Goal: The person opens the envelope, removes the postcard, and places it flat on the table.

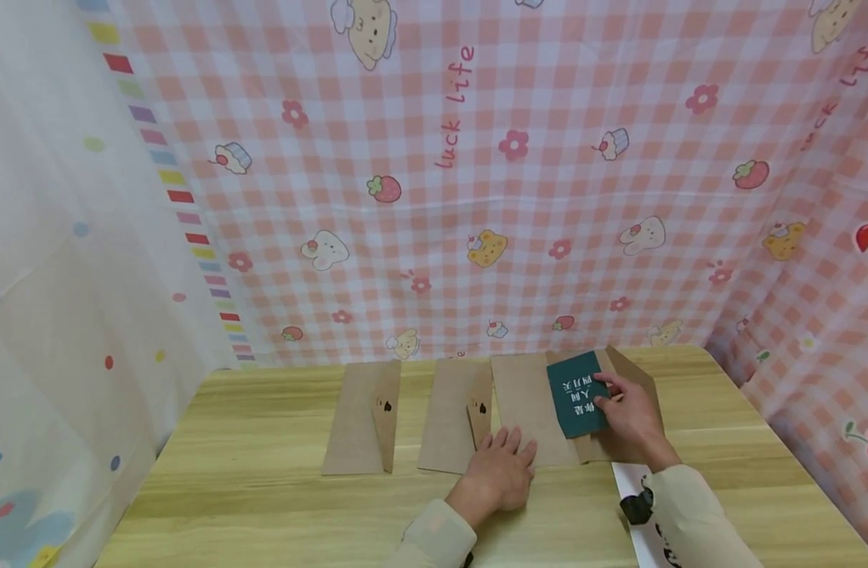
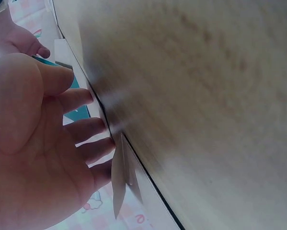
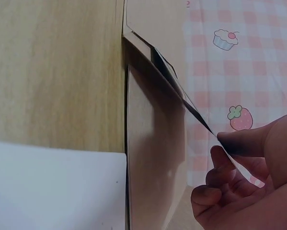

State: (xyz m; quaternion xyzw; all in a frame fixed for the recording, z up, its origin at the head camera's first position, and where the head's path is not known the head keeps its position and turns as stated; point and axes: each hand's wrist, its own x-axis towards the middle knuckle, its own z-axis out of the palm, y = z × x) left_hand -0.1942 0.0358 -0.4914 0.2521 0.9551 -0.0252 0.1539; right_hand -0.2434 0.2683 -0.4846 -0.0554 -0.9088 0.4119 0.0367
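Note:
In the head view my right hand (image 1: 629, 414) pinches a dark green card (image 1: 574, 394) with white characters by its right edge. The card lies tilted over an opened brown kraft paper envelope (image 1: 522, 410). In the right wrist view, thumb and fingers grip the card (image 3: 200, 117) seen almost edge-on, its other end beside the envelope's raised fold (image 3: 155, 72); whether it is inside a pocket I cannot tell. My left hand (image 1: 501, 473) rests with fairly straight, spread fingers on the envelope's lower left part. The left wrist view shows that palm (image 2: 38, 143).
Two more kraft envelopes stand in a row to the left, the far-left envelope (image 1: 356, 418) and the middle envelope (image 1: 448, 414), each with a raised flap. A white sheet (image 1: 636, 505) with black drawings lies under my right sleeve. A checked curtain (image 1: 434, 276) hangs behind the wooden table (image 1: 249, 473).

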